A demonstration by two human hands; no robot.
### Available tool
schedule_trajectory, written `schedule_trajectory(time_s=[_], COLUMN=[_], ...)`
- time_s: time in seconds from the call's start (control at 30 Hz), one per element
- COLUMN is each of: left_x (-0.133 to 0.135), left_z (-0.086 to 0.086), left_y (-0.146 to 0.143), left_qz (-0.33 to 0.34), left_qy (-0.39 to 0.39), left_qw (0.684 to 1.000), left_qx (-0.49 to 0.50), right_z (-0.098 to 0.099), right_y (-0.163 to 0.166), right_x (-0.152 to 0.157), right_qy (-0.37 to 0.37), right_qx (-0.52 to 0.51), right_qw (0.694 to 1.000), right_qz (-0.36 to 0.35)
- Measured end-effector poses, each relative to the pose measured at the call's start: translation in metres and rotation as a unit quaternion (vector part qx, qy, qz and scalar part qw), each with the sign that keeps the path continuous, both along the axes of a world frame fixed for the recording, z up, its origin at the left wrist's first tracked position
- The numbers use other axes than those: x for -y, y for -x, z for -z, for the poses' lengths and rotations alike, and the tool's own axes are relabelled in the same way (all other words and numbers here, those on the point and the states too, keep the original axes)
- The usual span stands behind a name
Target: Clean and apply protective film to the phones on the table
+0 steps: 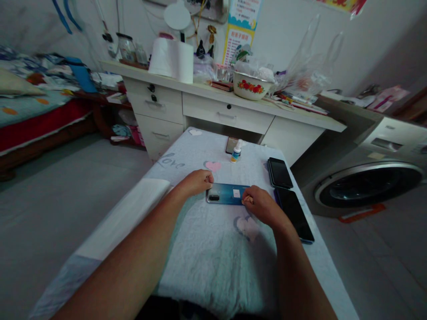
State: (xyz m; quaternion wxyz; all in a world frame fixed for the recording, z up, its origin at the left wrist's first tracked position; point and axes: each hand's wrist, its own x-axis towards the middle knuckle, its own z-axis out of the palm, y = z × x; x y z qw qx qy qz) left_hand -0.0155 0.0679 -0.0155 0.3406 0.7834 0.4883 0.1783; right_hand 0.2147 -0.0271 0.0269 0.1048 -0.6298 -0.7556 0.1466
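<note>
A blue phone (pixel 227 194) lies face down on a cloth-covered table (pixel 207 249), its camera at the left end and a small white sticker on its back. My left hand (pixel 196 182) rests curled at the phone's left end, fingers touching its upper corner. My right hand (pixel 262 205) is closed at the phone's right end, thumb and fingers pressed against that edge. Whether either hand lifts the phone I cannot tell.
Two dark phones (pixel 280 172) (pixel 295 214) lie along the table's right side. A small spray bottle (pixel 236 151) stands at the far end beside another phone (pixel 231 145). Beyond are a white desk (pixel 230 113) with a bowl, a washing machine (pixel 373 178) on the right, and a bed (pixel 33 111) on the left.
</note>
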Motion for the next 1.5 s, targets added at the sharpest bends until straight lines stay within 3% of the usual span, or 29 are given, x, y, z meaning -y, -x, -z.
schedule_trajectory(time_s=[0.6,1.13,1.5], left_x=[-0.001,0.0,0.0], left_z=[0.001,0.002,0.001], left_y=[0.001,0.001,0.002], left_qz=[0.003,-0.002,0.006], left_qy=[-0.01,0.002,-0.001], left_qw=[1.0,1.0,1.0], left_qx=[0.002,0.013,0.0], right_z=[0.015,0.0,0.005], right_y=[0.049,-0.003,0.017], right_x=[0.001,-0.001,-0.001], right_qy=[-0.038,0.005,-0.019], right_qx=[-0.044,0.024,0.005], right_qw=[0.995,1.0,1.0], right_qz=[-0.081,0.002,-0.022])
